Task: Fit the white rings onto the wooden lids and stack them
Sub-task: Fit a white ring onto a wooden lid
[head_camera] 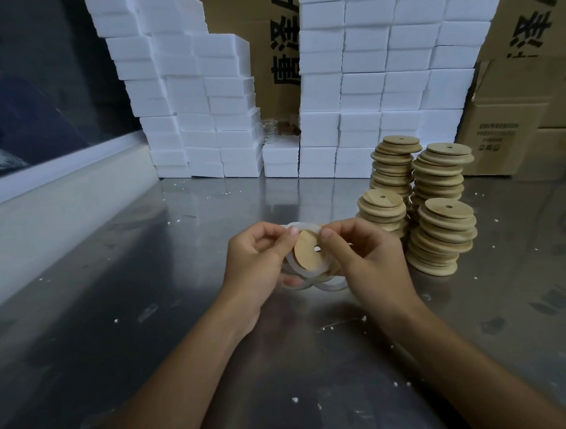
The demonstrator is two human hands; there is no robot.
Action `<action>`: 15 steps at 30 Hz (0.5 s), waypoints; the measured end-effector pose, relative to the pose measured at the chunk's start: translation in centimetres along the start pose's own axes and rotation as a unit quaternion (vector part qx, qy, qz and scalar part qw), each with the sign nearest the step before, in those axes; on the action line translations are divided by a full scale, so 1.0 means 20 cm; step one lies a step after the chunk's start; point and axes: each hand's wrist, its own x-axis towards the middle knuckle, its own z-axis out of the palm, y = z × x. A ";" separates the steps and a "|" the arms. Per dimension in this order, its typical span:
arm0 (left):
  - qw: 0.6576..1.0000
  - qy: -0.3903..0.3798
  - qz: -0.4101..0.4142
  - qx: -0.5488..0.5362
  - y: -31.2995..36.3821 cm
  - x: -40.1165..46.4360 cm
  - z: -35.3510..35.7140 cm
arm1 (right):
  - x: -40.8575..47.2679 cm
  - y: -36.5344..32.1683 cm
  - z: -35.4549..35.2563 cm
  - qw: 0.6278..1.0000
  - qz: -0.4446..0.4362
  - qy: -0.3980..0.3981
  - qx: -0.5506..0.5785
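Note:
A round wooden lid (308,250) with a small centre hole is held upright above the metal table (147,287), between both hands. A white ring (303,227) loops around it, stretched over its top edge and hanging under its lower edge. My left hand (261,264) pinches the ring and lid at the left, my right hand (366,259) pinches them at the right. More loose white rings (331,285) lie on the table beneath my hands. Several stacks of wooden lids (438,206) stand just to the right.
Walls of white foam boxes (382,78) line the back of the table, with cardboard cartons (516,120) behind and at the right. A pale ledge (61,199) runs along the left. Small white crumbs dot the tabletop.

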 end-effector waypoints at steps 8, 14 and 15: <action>0.999 -0.023 -0.003 -0.027 0.01 -0.02 0.02 | 0.01 0.03 -0.02 1.000 -0.012 -0.006 -0.029; 0.996 0.006 0.082 0.042 0.01 -0.01 0.01 | 0.02 0.03 -0.05 0.998 0.026 -0.036 -0.033; 0.995 0.007 0.085 0.045 0.02 -0.01 0.01 | 0.03 0.02 -0.06 0.998 0.035 -0.045 -0.024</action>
